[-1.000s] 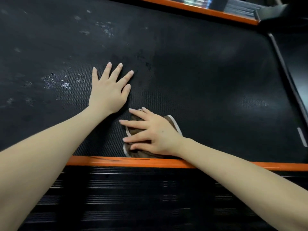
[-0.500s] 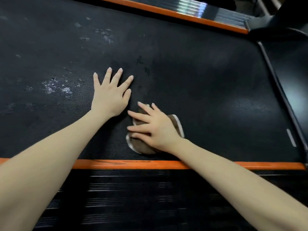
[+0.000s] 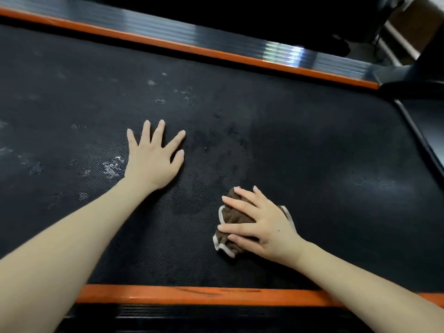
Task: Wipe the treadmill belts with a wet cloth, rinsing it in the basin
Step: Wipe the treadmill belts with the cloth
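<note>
- Sliding right, the flat-fingered right hand (image 3: 262, 227) presses the crumpled brown white-edged cloth (image 3: 231, 216) across the black treadmill belt (image 3: 312, 140).
- Left hand (image 3: 153, 159) stays spread; whitish smudges (image 3: 113, 167) beside it remain unwiped.

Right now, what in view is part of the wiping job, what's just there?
Job: black textured treadmill belt; brown white-edged cloth pressed under the right hand; left hand flat on the belt; whitish smudges beside it.
Just there: orange edge strip nearest the person; glossy black ribbed side rail at the far side.
</note>
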